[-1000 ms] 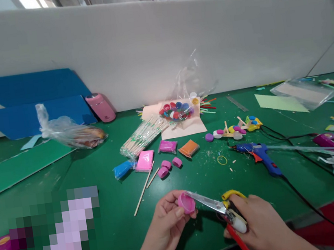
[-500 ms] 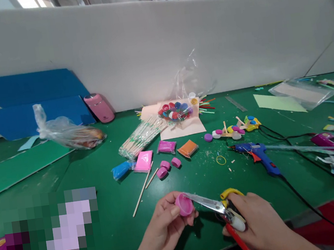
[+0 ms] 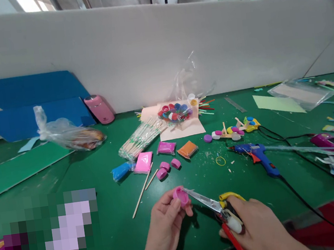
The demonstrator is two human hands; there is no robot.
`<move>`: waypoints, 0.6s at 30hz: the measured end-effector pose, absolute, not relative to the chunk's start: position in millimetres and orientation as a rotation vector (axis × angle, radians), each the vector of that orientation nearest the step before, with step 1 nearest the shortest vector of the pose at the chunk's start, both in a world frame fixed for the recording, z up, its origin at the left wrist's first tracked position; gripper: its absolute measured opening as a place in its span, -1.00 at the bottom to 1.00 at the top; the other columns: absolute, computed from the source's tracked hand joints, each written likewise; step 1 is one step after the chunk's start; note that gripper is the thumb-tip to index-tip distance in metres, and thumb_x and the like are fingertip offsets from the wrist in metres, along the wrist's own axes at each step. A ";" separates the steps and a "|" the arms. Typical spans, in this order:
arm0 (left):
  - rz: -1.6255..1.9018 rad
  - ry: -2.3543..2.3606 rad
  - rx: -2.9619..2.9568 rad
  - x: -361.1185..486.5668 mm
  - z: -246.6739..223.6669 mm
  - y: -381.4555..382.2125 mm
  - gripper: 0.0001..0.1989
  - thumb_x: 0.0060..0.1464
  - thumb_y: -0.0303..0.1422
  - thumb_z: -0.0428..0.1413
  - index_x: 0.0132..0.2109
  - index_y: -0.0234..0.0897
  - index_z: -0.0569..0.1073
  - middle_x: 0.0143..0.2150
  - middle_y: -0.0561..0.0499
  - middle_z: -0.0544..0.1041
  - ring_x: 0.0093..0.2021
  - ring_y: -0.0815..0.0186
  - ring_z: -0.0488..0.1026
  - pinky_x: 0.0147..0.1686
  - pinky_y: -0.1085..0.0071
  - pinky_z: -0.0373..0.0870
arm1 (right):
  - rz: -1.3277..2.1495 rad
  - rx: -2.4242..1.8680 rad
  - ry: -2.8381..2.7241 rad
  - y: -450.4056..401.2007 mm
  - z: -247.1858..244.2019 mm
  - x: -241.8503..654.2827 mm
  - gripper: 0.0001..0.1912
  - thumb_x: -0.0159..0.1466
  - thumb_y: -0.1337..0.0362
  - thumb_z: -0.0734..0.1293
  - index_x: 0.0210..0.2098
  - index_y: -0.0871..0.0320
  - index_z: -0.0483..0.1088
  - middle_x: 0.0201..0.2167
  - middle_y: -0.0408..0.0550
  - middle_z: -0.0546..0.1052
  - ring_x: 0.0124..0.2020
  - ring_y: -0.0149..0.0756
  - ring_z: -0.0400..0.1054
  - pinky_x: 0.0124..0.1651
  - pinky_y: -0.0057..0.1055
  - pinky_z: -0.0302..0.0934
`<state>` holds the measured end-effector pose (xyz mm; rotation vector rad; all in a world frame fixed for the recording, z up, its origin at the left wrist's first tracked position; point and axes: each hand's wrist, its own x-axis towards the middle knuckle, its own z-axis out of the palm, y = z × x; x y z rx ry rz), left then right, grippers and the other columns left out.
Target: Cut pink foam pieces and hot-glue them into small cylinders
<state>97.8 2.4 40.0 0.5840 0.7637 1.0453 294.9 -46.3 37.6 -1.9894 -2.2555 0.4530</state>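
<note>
Between the thumb and fingers of my left hand (image 3: 168, 213) is a pink bottle cap (image 3: 181, 197), its hollow side facing up toward me. My right hand (image 3: 253, 220) grips scissors (image 3: 206, 201) with yellow and red handles. The blade tip reaches the cap's right rim; whether it touches the plastic is hard to make out. Several more pink caps (image 3: 162, 173) lie on the table just beyond my left hand, beside a short wooden stick (image 3: 151, 179) and a longer one (image 3: 141, 192).
On the green table (image 3: 111, 214), a blue glue gun (image 3: 258, 154) with a black cord lies right of my hands. Beyond are clay packets (image 3: 188, 149), bundled sticks (image 3: 142, 137), a bag of colored caps (image 3: 176, 113) and a small cap-and-stick model (image 3: 232, 130). A pink flask (image 3: 99, 109) leans against the white partition.
Both hands have shifted slightly, the cap moving a little up and left with the scissors tip following. The cap remains in my left hand and the scissors in my right.
</note>
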 end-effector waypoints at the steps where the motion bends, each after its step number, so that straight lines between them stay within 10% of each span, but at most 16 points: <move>1: 1.029 0.752 0.592 97.2 40.3 2.5 -0.82 -0.02 -0.42 0.06 -0.24 -0.42 0.44 -0.49 -0.04 0.46 -0.52 0.42 0.32 -0.40 0.48 0.23 | 0.449 -1.973 -2.252 -46.5 38.1 295.1 -0.72 0.00 0.05 0.29 -0.45 0.09 0.21 -0.56 -0.16 0.46 -0.56 -0.21 0.33 -0.50 -0.42 -0.03; 18: 0.984 0.727 0.576 97.2 42.4 3.1 -0.75 -0.14 -0.40 0.16 -0.24 -0.42 0.47 -0.49 -0.03 0.45 -0.50 0.40 0.33 -0.36 0.45 0.26 | 0.508 -1.955 -2.208 -45.1 41.1 296.5 -0.73 0.00 0.06 0.29 -0.45 0.09 0.19 -0.54 -0.17 0.44 -0.56 -0.23 0.30 -0.50 -0.42 -0.05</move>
